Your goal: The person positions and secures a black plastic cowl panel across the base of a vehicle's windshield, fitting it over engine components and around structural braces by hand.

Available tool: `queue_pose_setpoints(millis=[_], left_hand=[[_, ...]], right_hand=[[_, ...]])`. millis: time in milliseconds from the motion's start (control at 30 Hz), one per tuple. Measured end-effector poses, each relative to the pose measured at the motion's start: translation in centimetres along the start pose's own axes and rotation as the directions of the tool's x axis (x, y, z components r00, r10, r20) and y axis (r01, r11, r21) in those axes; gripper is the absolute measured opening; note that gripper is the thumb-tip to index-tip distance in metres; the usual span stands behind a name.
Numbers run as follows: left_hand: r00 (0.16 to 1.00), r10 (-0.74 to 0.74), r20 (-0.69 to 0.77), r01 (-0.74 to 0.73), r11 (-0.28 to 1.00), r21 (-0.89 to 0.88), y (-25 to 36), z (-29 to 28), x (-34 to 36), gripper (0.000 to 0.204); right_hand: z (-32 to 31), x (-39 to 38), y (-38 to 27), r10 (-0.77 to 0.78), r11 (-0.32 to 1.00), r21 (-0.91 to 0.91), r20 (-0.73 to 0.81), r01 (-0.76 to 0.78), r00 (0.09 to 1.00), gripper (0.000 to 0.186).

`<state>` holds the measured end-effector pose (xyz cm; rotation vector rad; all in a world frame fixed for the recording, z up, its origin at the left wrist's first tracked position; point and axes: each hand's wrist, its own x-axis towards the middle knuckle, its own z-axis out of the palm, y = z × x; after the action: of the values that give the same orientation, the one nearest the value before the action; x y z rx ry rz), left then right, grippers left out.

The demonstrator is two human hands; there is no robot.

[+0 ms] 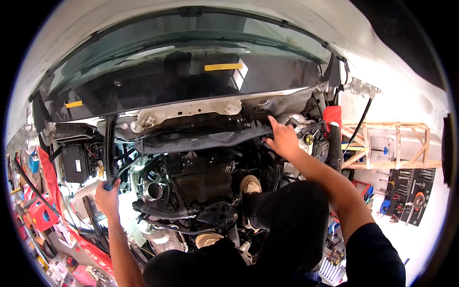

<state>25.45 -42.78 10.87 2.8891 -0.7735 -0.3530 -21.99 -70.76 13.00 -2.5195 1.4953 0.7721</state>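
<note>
knees: person's own legs in dark trousers fill 6 o'clock, a light shoe (250,184) planted inside the engine bay – seemingly for reach over the motor.
left hand (107,197): at 8 o'clock, fingers closed round the lower end of a black rod (111,143) that rises up toward the cowl; grip looks like a brace for balance or a steadying hold on the rod – cannot tell which.
right hand (283,139): at 1 o'clock, arm stretched out, palm down, fingers spread and mostly open, index finger pointing up; it presses on the right end of the long black cowl panel (196,138), not wrapped round anything as far as can be seen.
cowl panel: lies crosswise between the two hands, just below the windscreen base, right end under the right hand, left end near the rod.
engine (191,184): centre, below the panel, with a corrugated black hose (165,210) at 7 o'clock and an open round metal pipe (154,190) beside it.
fuse box (76,162): 9 o'clock, black, left of the rod.
red cap part (333,116): 2 o'clock, just beyond the right hand.
windscreen (181,67): 12 o'clock, farthest, yellow tape strips on it.
wall side: wooden frame (392,146) and a tool board (411,193) at 3 o'clock, well apart.
</note>
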Motion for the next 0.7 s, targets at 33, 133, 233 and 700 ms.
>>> queue_pose_setpoints(millis=[33,133,233,700], left_hand=[[1.0,0.015,0.001,-0.015,1.0,0.003,0.1,0.1,-0.1,0.051],[0.999,0.032,0.032,-0.033,0.999,0.011,0.0,-0.2,0.0,0.05],[0.991,0.005,0.135,-0.001,0.999,-0.032,-0.7,-1.0,0.0,0.046],[0.996,0.014,0.088,-0.017,0.999,0.037,-3.0,0.0,-0.5,0.047]], right_hand=[[0.2,0.5,1.0,-0.098,0.991,0.072,-0.17,0.112,0.981,0.068],[1.5,2.2,1.8,-0.211,0.97,0.109,-0.074,0.218,0.975,0.036],[0.0,2.3,0.9,-0.224,0.971,0.1,0.048,0.218,0.973,0.027],[-0.4,3.2,2.5,-0.297,0.951,0.087,0.01,0.295,0.955,0.028]])
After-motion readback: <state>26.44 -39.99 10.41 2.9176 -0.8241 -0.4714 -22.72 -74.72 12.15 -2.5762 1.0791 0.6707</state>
